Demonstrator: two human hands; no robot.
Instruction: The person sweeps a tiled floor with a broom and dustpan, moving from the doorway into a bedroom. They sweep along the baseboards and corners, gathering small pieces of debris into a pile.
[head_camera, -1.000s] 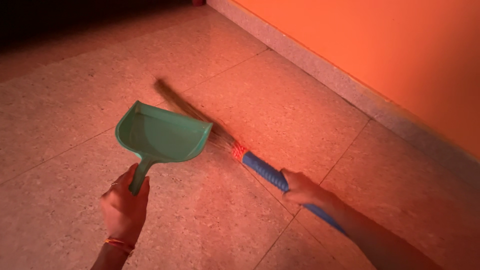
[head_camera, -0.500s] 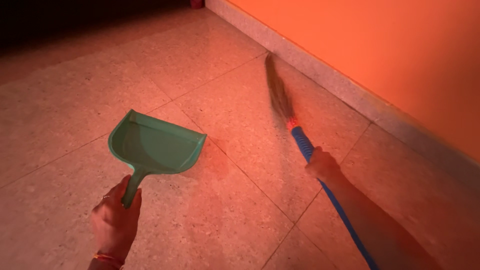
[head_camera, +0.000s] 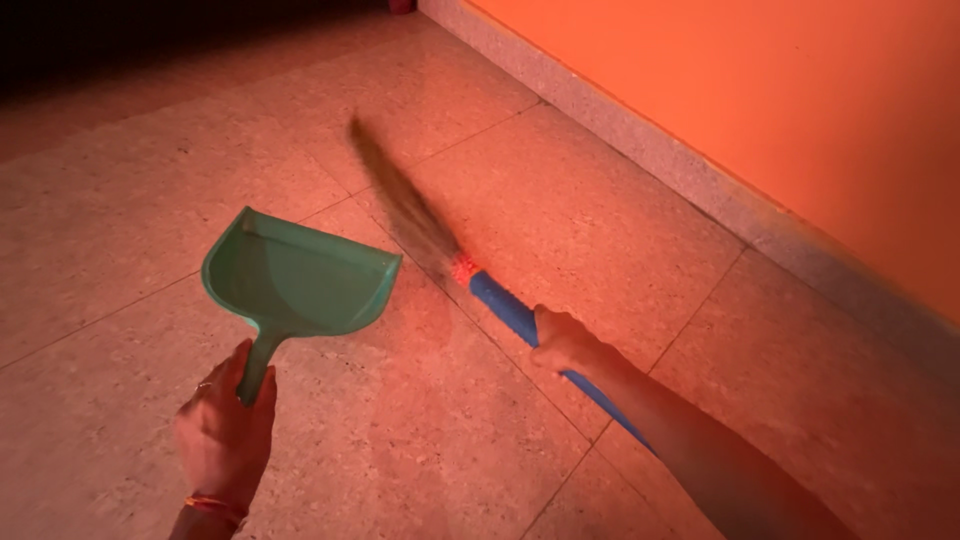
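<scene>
Underfoot, the tiled floor (head_camera: 620, 210) fills nearly the whole view: large square slabs of speckled, matte stone, parted by thin straight joints and washed in warm reddish light. Its far left corner falls into deep shadow. Along the right edge of the floor runs a low skirting strip (head_camera: 690, 175) of the same speckled stone, and above that rises a smooth orange wall (head_camera: 800, 90), plain and even in colour.

Next in size is the broom (head_camera: 470, 275), lying slantwise across the middle of the floor. Its handle is a round blue tube with a ribbed grip, a short red binding joins it to a long, narrow bundle of dark grass bristles, and the bristles are blurred and point toward the far edge of the floor. The right hand (head_camera: 562, 342) is wrapped around the blue handle just behind the binding, fingers curled fully about it; the forearm covers the rest of the handle toward the near right corner.

Left of the broom, and apart from it, sits the dustpan (head_camera: 300, 280), a smooth green plastic scoop with raised side walls, a rounded back and a flat open mouth facing the far left. Nothing can be made out inside it. Its short stem handle runs down into the left hand (head_camera: 225, 435), whose fingers are clenched around the stem near the near left edge of the floor. A thin bangle (head_camera: 212, 503) circles that wrist.
</scene>
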